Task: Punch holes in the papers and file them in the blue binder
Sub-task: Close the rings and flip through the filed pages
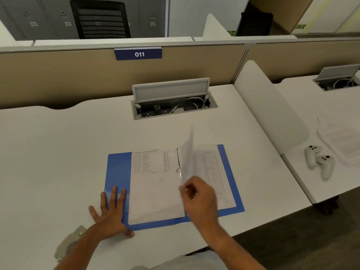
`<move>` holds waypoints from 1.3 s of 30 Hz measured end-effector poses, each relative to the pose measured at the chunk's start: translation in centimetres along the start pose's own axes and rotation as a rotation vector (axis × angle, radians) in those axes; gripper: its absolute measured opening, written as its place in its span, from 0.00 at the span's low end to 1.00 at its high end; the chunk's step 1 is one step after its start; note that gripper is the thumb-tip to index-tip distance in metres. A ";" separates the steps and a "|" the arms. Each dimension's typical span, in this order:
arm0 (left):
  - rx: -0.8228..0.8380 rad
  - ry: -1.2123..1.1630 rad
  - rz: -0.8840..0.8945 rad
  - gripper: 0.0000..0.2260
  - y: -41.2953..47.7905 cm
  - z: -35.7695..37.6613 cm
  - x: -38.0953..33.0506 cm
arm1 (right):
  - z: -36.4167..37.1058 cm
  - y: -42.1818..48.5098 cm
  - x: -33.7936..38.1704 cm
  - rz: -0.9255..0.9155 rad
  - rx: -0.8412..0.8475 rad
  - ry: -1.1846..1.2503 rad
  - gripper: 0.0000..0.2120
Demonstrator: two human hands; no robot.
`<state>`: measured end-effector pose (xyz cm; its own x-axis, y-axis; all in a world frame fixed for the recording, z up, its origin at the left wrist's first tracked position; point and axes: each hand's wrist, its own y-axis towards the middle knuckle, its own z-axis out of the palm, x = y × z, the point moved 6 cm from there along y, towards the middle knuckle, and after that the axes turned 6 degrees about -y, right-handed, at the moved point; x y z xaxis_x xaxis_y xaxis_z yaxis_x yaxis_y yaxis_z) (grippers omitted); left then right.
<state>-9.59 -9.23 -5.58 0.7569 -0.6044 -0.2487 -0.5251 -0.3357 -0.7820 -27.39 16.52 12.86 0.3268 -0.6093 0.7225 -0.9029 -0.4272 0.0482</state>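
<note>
A blue binder [118, 170] lies open on the white desk [58, 145], with printed pages on both sides of its metal rings [178, 169]. A printed sheet [188, 154] stands nearly upright over the rings, blurred with motion. My right hand [198, 199] pinches the lower edge of that sheet. Flat and with fingers spread, my left hand [111, 213] presses on the binder's left cover near its front corner. The left stack of papers [153, 191] shows a table of text at its top.
An open cable box [173, 108] with a raised lid is set into the desk behind the binder. A grey object [68, 244] lies under my left forearm. On the neighbouring desk at right lie two white controllers [319, 160] and a paper stack [339, 141].
</note>
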 end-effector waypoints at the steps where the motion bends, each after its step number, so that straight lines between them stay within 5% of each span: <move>1: 0.001 0.000 0.000 0.78 0.0 0.0 0.0 | 1.7 -0.7 1.9 -0.084 0.126 0.034 0.06; 5: -0.001 -0.029 0.011 0.78 -0.1 -0.1 0.0 | 6.8 -3.2 4.2 -0.140 0.589 0.187 0.07; 7: -0.002 -0.038 0.021 0.78 -0.1 -0.1 0.0 | 6.0 -2.2 1.8 0.002 0.514 0.337 0.03; 9: -0.009 -0.030 0.023 0.77 -0.2 -0.1 0.0 | 3.8 -0.3 -2.5 0.225 0.293 0.402 0.09; 13: -0.017 -0.026 0.030 0.76 -0.1 -0.1 0.0 | -2.3 1.9 -12.2 0.526 -0.169 0.197 0.04; 19: -0.019 -0.012 0.019 0.77 0.1 0.1 0.2 | -3.8 1.6 -21.0 0.781 -0.042 0.014 0.24; 28: -0.019 -0.008 0.013 0.77 0.3 0.1 0.4 | -2.4 1.3 -22.0 0.775 -0.098 -0.022 0.23; 31: -0.029 -0.003 0.014 0.76 0.1 0.1 0.1 | -2.8 1.2 -22.2 0.837 -0.067 0.096 0.11; 33: -0.033 -0.009 0.020 0.76 0.0 0.1 0.0 | -3.2 1.3 -21.5 0.831 -0.053 0.137 0.13; 39: -0.037 -0.005 0.022 0.75 -0.4 -0.3 -0.2 | -3.4 3.8 -10.3 0.390 -0.073 0.078 0.13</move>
<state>-9.60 -9.19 -5.06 0.7471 -0.6080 -0.2686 -0.5554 -0.3490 -0.7548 -35.13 23.40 7.97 -0.0634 -0.6627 0.7462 -0.9734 -0.1240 -0.1929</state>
